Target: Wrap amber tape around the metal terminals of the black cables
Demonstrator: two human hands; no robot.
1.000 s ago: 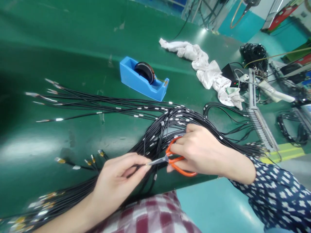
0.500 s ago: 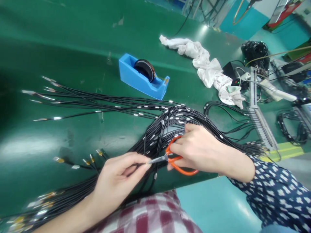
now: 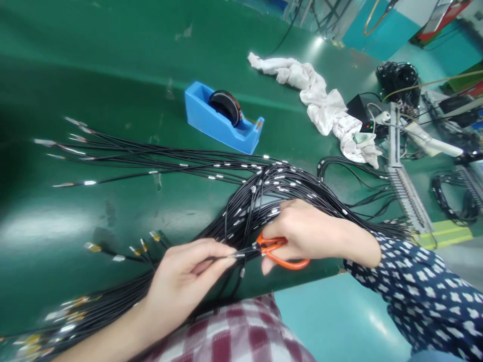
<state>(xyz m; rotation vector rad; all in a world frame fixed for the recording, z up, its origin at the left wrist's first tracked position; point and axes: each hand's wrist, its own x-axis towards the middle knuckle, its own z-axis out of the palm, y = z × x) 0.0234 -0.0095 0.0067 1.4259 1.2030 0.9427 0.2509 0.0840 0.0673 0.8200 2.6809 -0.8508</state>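
Okay, our left hand pinches a cable, right hand grips scissors mid-frame; glossy green table left, teal panel upper right.

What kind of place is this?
Probably a workshop or factory: bunches of black cables lie on a big green table, near a blue tape holder, and the right hand holds orange scissors.

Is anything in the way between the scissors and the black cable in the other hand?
Nothing visible is. The scissors in the right hand reach right up to the left hand, which pinches the cable. The tape dispenser stands well aside.
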